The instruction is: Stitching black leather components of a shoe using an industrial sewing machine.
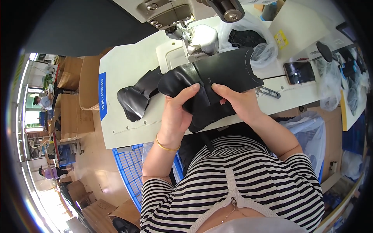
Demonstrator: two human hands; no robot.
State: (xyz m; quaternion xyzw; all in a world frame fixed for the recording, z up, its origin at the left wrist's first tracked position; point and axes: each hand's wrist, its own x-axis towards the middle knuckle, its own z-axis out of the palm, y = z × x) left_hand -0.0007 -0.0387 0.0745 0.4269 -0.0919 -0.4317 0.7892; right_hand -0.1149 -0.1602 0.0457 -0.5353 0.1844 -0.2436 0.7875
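Observation:
A glossy black leather-like piece (227,69) with a seam across it is held over the front of the sewing machine table (110,128). My left hand (179,106) grips it left of the seam, thumb pressed on top. Just right of the seam, my right hand (240,101) pinches it the same way; the fingers underneath are mostly hidden. More black material hangs below my hands. Beyond the piece is the sewing machine (182,33), its needle area lit. To the left lies a pile of similar black pieces (134,101).
Small snips (269,92) lie right of my right hand, near a phone (299,73). A plastic bag of black scraps (248,39) stands behind. Blue plastic crates (130,171) sit below the table's front edge. Cardboard boxes (75,120) and other people are off to the left.

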